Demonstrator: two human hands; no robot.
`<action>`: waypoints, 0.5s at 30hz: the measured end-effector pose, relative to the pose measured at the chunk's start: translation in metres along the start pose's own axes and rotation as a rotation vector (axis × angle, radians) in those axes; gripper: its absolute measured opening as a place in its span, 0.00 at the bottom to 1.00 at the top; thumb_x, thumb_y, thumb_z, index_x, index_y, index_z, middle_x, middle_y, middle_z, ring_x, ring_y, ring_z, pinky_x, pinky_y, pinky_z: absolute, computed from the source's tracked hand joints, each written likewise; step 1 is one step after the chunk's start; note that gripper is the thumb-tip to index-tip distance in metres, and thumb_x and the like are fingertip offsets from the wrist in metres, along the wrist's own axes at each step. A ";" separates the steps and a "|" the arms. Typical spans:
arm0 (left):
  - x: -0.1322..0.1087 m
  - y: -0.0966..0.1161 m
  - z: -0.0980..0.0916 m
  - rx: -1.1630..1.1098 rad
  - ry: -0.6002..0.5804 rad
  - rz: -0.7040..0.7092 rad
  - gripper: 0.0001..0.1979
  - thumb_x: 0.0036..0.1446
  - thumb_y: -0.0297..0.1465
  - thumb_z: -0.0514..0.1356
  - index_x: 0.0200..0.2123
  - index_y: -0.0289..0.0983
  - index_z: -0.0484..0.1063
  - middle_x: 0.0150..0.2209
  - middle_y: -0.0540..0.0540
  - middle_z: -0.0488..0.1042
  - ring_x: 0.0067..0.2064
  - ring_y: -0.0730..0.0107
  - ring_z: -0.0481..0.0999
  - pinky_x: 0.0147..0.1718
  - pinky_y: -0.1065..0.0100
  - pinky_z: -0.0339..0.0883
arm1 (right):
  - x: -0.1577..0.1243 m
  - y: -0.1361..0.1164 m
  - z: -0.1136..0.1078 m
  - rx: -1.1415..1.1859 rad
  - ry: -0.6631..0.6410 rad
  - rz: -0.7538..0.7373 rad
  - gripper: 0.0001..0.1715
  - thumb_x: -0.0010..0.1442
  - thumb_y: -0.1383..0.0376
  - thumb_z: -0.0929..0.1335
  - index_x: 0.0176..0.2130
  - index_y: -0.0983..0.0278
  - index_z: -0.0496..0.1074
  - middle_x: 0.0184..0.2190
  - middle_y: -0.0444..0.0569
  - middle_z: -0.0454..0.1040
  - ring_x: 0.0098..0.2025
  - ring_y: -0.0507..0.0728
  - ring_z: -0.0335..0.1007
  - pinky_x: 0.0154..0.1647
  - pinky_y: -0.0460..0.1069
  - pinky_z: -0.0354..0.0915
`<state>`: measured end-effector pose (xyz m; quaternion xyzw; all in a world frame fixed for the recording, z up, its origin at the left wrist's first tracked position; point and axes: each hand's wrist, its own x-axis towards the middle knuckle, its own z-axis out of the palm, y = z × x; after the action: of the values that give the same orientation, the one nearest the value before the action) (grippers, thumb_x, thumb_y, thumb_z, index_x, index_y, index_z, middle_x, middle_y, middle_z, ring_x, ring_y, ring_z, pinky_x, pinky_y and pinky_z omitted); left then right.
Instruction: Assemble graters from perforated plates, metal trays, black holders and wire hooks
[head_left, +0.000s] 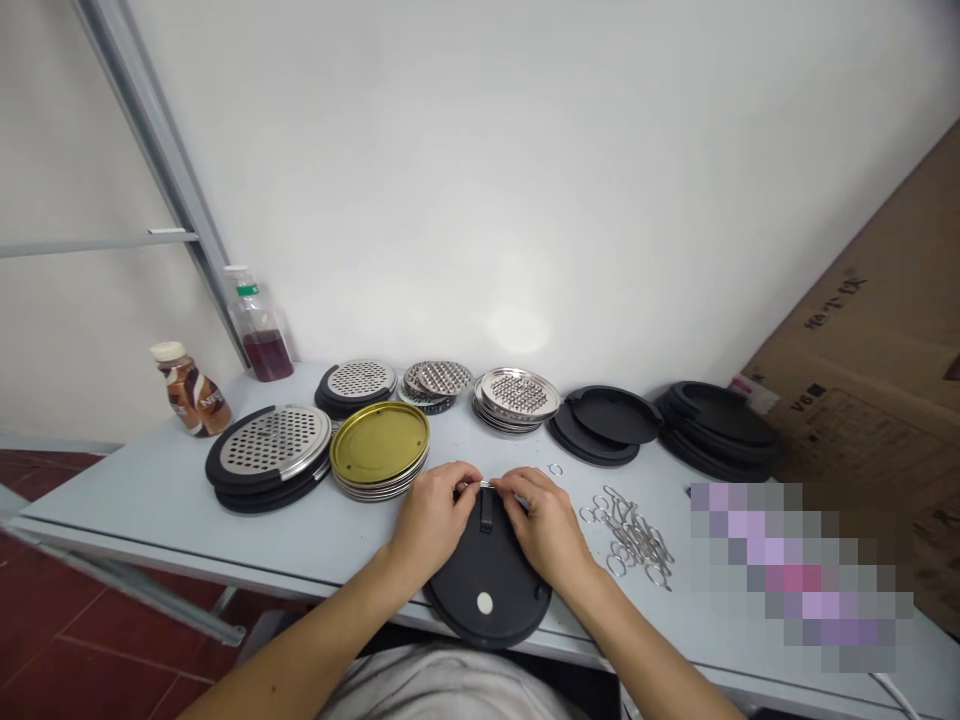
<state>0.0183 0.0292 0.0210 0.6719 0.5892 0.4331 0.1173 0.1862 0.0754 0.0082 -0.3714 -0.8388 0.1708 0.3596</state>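
Note:
A round black plastic disc point(487, 585) with a white dot and a short raised tab lies in front of me, its lower edge jutting past the table's front edge. At its far rim, a thin shiny metal ring point(487, 485) shows between my fingertips, mostly covered by them. My left hand point(439, 510) pinches its left side; my right hand point(544, 520) pinches the right. To the right lies a pile of wire rings point(630, 540), with one single ring point(555, 469) apart from it. Close by on the left is a stack of round metal plates point(380, 445), gold on top.
Black-rimmed grater discs point(271, 445) are stacked on the left, loose grater plates point(517, 395) at the back. Black discs point(611, 420) and a taller black stack point(716, 430) stand right, beside a cardboard box point(862, 370). Two bottles point(191, 390) stand far left. A blurred patch covers the right.

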 end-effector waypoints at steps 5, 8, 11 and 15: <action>-0.006 0.005 0.000 0.062 -0.002 0.009 0.09 0.61 0.22 0.57 0.38 0.37 0.77 0.37 0.44 0.81 0.39 0.61 0.79 0.42 0.63 0.70 | 0.000 -0.001 -0.003 0.009 -0.021 -0.053 0.16 0.64 0.74 0.64 0.40 0.59 0.79 0.35 0.49 0.78 0.40 0.59 0.70 0.43 0.53 0.67; -0.006 0.005 0.000 0.087 -0.007 0.022 0.10 0.60 0.21 0.57 0.39 0.37 0.77 0.37 0.44 0.80 0.40 0.60 0.79 0.43 0.61 0.69 | 0.000 -0.002 -0.005 0.012 -0.005 -0.074 0.17 0.63 0.74 0.64 0.42 0.59 0.79 0.36 0.49 0.78 0.41 0.59 0.69 0.43 0.53 0.67; -0.006 0.005 0.001 0.101 -0.002 0.026 0.11 0.60 0.21 0.57 0.39 0.37 0.77 0.37 0.44 0.80 0.40 0.60 0.79 0.43 0.62 0.70 | 0.001 -0.004 -0.005 0.004 -0.013 -0.071 0.17 0.63 0.75 0.64 0.42 0.59 0.79 0.36 0.49 0.78 0.40 0.60 0.69 0.43 0.54 0.67; -0.006 0.005 0.001 0.106 0.006 0.020 0.10 0.60 0.21 0.57 0.37 0.38 0.77 0.36 0.45 0.80 0.39 0.61 0.79 0.41 0.64 0.70 | 0.003 -0.007 -0.006 0.020 -0.069 -0.044 0.17 0.63 0.75 0.64 0.42 0.59 0.78 0.36 0.48 0.79 0.40 0.59 0.70 0.43 0.53 0.67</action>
<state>0.0227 0.0229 0.0207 0.6820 0.6048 0.4042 0.0755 0.1856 0.0732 0.0173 -0.3429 -0.8570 0.1840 0.3379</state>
